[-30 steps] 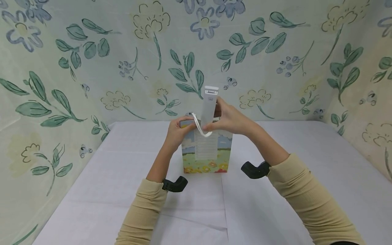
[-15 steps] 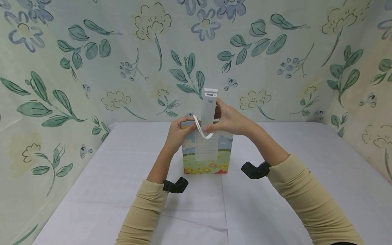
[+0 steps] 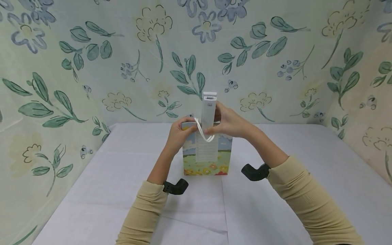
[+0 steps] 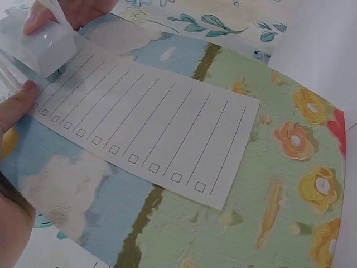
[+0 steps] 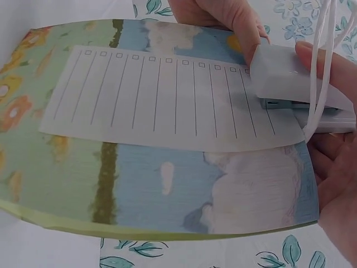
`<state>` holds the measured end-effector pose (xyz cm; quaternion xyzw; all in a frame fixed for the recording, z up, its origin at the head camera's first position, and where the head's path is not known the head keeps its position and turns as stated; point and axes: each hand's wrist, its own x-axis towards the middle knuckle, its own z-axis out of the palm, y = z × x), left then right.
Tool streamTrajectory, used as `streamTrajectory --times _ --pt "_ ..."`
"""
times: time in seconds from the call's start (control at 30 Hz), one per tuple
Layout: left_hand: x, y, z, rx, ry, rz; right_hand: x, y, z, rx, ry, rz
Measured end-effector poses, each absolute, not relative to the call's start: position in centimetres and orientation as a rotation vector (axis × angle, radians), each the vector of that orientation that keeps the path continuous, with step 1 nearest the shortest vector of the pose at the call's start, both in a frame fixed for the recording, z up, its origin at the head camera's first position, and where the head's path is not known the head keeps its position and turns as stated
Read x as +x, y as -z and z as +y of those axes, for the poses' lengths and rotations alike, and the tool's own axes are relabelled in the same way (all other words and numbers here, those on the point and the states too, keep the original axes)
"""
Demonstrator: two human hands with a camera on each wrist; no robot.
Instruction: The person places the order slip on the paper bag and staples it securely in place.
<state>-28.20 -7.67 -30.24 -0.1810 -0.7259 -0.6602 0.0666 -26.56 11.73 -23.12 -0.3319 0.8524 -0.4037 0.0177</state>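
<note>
My right hand (image 3: 231,119) grips a white stapler (image 3: 209,110), thumb on one arm and fingers round the other side. The stapler stands over the top edge of a paper bag (image 3: 225,158) painted with sky, meadow and flowers. Its mouth overlaps the top end of a lined checklist sheet (image 5: 178,100) lying on the bag's front. With thumb and fingers, my left hand (image 3: 178,134) pinches the bag's upper left edge beside the sheet. A white cord handle (image 3: 209,140) loops down in front of the stapler, between the hands.
The bag stands upright on a table with a creased white cloth (image 3: 131,160). Behind it hangs a floral curtain (image 3: 128,85), which also runs down both sides. A black wrist camera mount (image 3: 176,187) sits on the left wrist, another mount (image 3: 255,172) on the right.
The whole head view has shifted slightly downward in the frame. Both hands keep the same holds on the stapler and the bag, and the cord loop hangs almost as before.
</note>
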Motion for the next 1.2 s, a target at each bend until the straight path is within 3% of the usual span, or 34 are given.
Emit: streamTrajectory --times 0.7,1.2 --pt "-28.0 30.0 -8.1 -0.585 2.003 -2.257 -26.6 23.8 11.7 -1.051 1.313 2.677" --pt "-27.9 29.3 -8.5 -0.758 1.611 -2.457 -26.8 23.7 11.8 -1.005 1.287 2.688"
